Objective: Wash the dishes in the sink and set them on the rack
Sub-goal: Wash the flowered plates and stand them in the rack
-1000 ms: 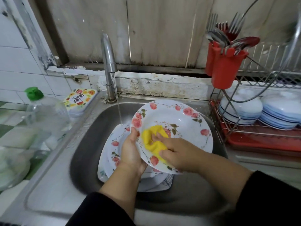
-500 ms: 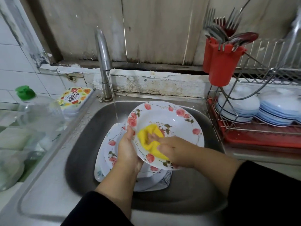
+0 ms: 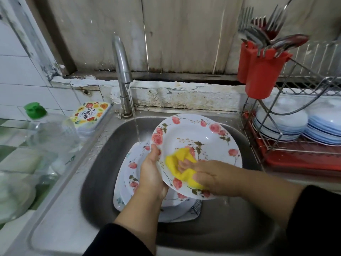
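I see the rose-patterned plate (image 3: 195, 143) held tilted above the steel sink (image 3: 103, 163), its face turned toward me. My left hand (image 3: 151, 174) grips its left rim, thumb on the front by a rose and fingers hidden behind. My right hand (image 3: 208, 178) has its fingers curled into a yellow sponge cloth (image 3: 179, 163), pressing it against the lower middle of the plate's face. Under the plate, a stack of more floral plates (image 3: 132, 170) lies in the sink basin, with a leaf-patterned dish (image 3: 195, 209) showing at the bottom near edge. A thin stream of water runs from the metal faucet (image 3: 121, 71) and lands just left of the held plate, on the stack. To the right stands the wire dish rack (image 3: 295, 145) on a red tray (image 3: 304, 161), holding upturned white and blue bowls (image 3: 280, 124), with a red cutlery holder (image 3: 262, 72) full of forks and spoons hung at its top. On the left counter I make out a clear bottle with a green cap (image 3: 35, 110) and a small fruit-printed tub (image 3: 90, 115) at the sink's edge. Both sleeves are dark.
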Action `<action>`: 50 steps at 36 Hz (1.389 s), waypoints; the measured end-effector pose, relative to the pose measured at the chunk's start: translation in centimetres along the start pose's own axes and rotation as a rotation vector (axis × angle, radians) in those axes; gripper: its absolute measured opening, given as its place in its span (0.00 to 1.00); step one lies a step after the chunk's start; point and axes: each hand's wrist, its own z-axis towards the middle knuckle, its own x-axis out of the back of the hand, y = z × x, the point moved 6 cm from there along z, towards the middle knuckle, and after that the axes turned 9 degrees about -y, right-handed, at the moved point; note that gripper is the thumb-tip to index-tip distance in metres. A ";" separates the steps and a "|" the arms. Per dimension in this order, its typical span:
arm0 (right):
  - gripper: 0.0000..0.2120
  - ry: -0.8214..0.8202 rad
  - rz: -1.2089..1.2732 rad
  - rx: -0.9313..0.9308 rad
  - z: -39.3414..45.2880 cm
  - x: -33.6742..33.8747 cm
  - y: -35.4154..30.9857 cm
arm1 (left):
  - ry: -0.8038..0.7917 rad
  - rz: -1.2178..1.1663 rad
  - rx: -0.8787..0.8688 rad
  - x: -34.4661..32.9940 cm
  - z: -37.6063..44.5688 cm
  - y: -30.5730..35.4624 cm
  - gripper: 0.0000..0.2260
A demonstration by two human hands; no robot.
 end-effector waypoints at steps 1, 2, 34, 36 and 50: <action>0.26 -0.035 -0.064 -0.059 -1.2 0.4 0.8 | 0.008 0.006 -0.011 0.0 0.0 0.1 0.20; 0.24 -0.049 -0.165 -0.127 -2.1 1.0 2.0 | 0.022 0.009 -0.022 0.1 0.1 0.1 0.18; 0.30 0.619 -0.381 0.028 -4.8 3.5 -3.6 | 0.056 0.104 -0.090 -8.2 -2.7 0.8 0.20; 0.31 0.568 -0.323 0.092 -6.0 4.1 -3.2 | -0.034 0.135 -0.030 -8.7 -2.9 2.0 0.18; 0.36 0.550 -0.340 0.161 -8.8 5.0 -3.3 | -0.153 0.235 -0.046 -9.6 -4.7 4.4 0.15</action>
